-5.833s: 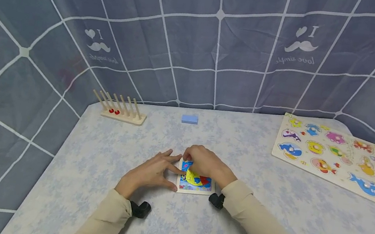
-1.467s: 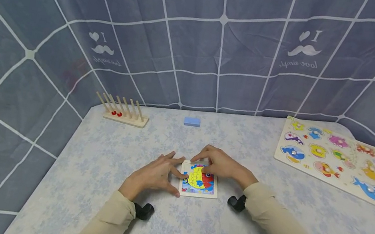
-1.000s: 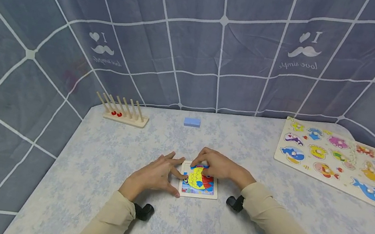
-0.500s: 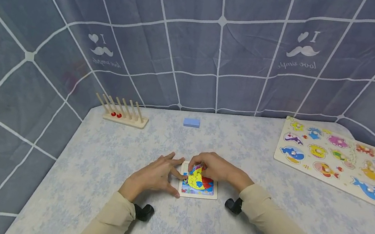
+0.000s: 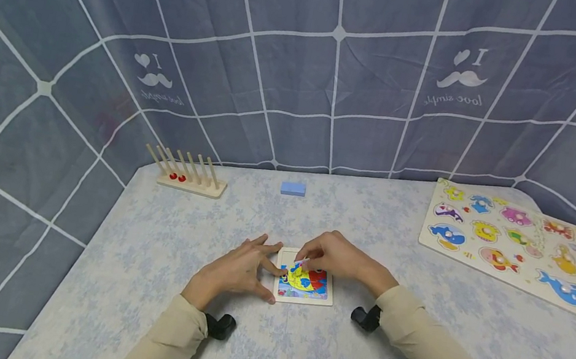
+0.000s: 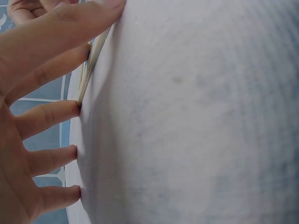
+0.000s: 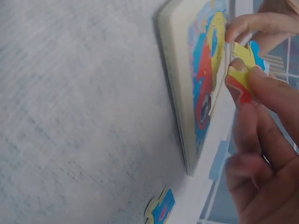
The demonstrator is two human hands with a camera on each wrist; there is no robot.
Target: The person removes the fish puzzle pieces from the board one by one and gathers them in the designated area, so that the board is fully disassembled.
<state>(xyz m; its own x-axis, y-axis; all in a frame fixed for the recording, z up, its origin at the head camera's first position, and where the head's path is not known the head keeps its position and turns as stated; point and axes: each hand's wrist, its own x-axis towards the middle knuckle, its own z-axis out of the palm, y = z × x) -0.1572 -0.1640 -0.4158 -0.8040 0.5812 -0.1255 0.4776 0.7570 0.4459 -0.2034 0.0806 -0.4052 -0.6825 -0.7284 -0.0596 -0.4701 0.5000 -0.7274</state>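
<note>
Peg rack [image 5: 191, 180] with two red beads stands at the far left of the table [image 5: 284, 353]. Left hand [image 5: 238, 268], fingers spread, touches the left edge of a framed fish jigsaw [image 5: 306, 283] lying flat; a blue block [image 5: 293, 189] rests beyond it. Right hand [image 5: 339, 255] pinches a partly yellow puzzle piece [image 7: 238, 77] over the jigsaw; near the frame lies a loose blue piece [image 7: 163, 205]. Knobbed sea-animal board [image 5: 507, 244] lies at far right.
</note>
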